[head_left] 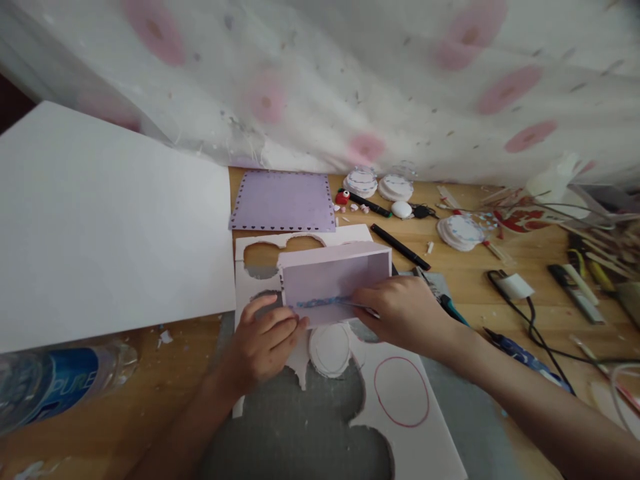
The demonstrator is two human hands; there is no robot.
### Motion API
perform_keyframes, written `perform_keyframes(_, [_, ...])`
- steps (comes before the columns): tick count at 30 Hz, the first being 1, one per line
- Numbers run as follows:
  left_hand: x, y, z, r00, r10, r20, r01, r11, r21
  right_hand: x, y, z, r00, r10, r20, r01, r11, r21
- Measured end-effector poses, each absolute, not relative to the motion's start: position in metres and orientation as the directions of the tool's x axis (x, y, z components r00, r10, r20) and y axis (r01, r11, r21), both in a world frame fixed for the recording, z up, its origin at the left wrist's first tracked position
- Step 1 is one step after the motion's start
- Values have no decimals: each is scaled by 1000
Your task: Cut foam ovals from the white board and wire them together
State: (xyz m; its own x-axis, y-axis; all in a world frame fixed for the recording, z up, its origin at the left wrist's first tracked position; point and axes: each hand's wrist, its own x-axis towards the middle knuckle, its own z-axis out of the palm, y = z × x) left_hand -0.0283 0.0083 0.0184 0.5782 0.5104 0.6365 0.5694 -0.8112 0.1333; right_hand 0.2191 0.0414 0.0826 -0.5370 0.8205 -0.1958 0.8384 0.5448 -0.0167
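Observation:
An open lilac box (330, 273) with white edges stands in the middle, its open side facing me. A strip of blue beads or glitter (320, 303) runs along its inside lower edge. My left hand (267, 340) rests at the box's lower left corner, with the fingers curved against its edge. My right hand (387, 307) reaches into the right side of the box, its fingers closed on a thin pointed tool (367, 309), whose tip is near the blue strip. Under the box lies a white foam sheet (370, 393) with round cut-outs and a red circle drawn on it.
A large white board (115, 233) and a water bottle (65, 383) are at the left. Behind the box lies a lilac panel (285, 200). Markers (400, 247), white disc stacks (460, 232), a cable (537, 333), a box cutter (575, 293) and a blue tool (530, 360) are to the right.

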Motion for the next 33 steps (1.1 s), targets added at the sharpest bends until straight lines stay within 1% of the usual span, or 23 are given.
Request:
perform_keyframes(5, [-29, 8, 17, 579, 513, 634, 566, -812, 141, 217, 41, 85, -521, 828, -207, 846, 534, 8])
perform_keyframes(14, [-28, 9, 20, 584, 506, 635, 568, -813, 127, 215, 41, 86, -505, 831, -235, 853, 522, 15])
perform_keyframes(20, [-29, 9, 19, 586, 509, 630, 560, -817, 138, 215, 40, 88, -493, 831, -259, 856, 516, 28])
perform_keyframes(33, [-28, 9, 20, 576, 504, 644, 562, -816, 136, 213, 39, 88, -483, 840, -247, 862, 505, 34])
